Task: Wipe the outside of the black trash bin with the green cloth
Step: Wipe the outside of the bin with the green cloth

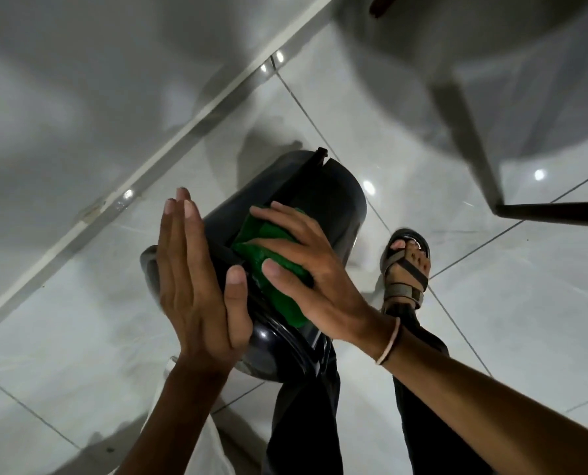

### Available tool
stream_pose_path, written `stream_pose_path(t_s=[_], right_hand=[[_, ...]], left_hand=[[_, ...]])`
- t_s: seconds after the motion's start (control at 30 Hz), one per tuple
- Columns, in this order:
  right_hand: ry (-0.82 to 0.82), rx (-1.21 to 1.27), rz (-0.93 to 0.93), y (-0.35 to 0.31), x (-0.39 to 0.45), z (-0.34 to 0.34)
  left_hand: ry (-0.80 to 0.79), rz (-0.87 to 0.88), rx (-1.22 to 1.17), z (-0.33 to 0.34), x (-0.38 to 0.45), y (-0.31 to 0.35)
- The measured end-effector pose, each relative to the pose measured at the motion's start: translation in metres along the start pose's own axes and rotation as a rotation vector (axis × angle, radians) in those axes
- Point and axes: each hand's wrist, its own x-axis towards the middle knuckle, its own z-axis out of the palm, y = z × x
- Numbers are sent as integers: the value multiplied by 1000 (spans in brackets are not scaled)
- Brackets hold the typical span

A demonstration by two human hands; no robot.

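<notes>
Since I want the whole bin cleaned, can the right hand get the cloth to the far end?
Probably yes: the right hand already presses the cloth on the bin, nothing beyond.

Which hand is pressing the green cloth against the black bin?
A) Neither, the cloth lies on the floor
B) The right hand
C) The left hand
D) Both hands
B: the right hand lies flat on the green cloth against the black trash bin, while the left hand steadies the bin's side, off the cloth.

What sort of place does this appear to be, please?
Probably an indoor room at home: glossy white floor tiles, a skirting strip along the wall, and a black trash bin.
</notes>
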Motion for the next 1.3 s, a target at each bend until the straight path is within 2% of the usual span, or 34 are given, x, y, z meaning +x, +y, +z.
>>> stream_pose_path(t_s=[0.17, 0.5, 0.73, 0.93, 0.97, 1.03, 1.13, 1.2, 1.3], right_hand=[[28, 107, 15, 9, -3, -4], [38, 164, -51, 21, -23, 2], [-9, 14, -182, 9, -10, 10], [75, -84, -239, 26, 4, 13], [109, -111, -185, 35, 9, 11], [216, -112, 63, 52, 30, 3], [479, 182, 496, 82, 64, -13], [635, 340, 656, 96, 73, -20], [765, 485, 874, 119, 72, -26]], left_hand=[[1, 15, 24, 4, 4, 2], [-16, -35, 40, -6, -2, 2], [0, -180, 10, -18, -3, -6], [-8, -153, 8, -18, 10, -6], [-7, -163, 7, -19, 8, -5], [12, -209, 10, -21, 3, -5], [62, -288, 18, -19, 6, -5], [77, -295, 18, -13, 13, 3], [76, -260, -1, -3, 20, 18]])
